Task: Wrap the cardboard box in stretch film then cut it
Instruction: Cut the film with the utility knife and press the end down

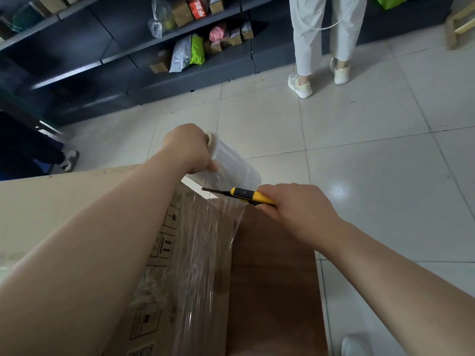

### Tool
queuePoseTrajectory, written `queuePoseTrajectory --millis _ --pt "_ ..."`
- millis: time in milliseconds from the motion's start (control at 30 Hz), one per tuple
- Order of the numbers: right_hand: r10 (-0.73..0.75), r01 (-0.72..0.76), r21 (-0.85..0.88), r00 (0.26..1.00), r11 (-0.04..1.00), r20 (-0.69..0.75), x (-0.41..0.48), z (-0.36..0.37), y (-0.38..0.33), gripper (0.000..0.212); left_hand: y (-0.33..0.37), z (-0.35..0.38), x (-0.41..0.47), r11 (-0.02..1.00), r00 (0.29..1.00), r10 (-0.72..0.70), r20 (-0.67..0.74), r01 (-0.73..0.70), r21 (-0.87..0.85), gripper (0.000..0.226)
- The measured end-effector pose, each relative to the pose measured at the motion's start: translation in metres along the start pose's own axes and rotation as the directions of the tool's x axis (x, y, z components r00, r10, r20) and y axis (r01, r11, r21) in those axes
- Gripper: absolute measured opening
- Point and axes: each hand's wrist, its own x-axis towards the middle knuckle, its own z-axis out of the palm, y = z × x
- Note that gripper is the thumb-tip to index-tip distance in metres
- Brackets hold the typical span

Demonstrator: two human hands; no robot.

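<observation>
A tall cardboard box (272,291) stands on the floor below me, its near side partly covered in clear stretch film (203,253). My left hand (187,147) grips the end of the stretch film roll (231,163) above the box's far corner. A sheet of film runs taut from the roll down to the box. My right hand (298,206) grips a yellow and black utility knife (244,194). Its dark blade points left and lies against the film just under the roll.
Dark shelving (123,47) with parcels and bags lines the far wall. A person in white trousers (321,34) stands at the shelves to the upper right. Another person's shoe (69,160) is at the left. A white shoe (353,346) shows at the bottom right on the tiled floor.
</observation>
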Motion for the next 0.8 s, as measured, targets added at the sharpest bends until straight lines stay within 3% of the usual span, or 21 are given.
queuePoseTrajectory --millis 800 --pt "0.017 -0.016 -0.051 1.000 0.999 0.015 0.007 0.021 0.020 0.030 -0.003 0.001 0.002 0.999 0.999 -0.021 -0.034 0.019 -0.039 0.033"
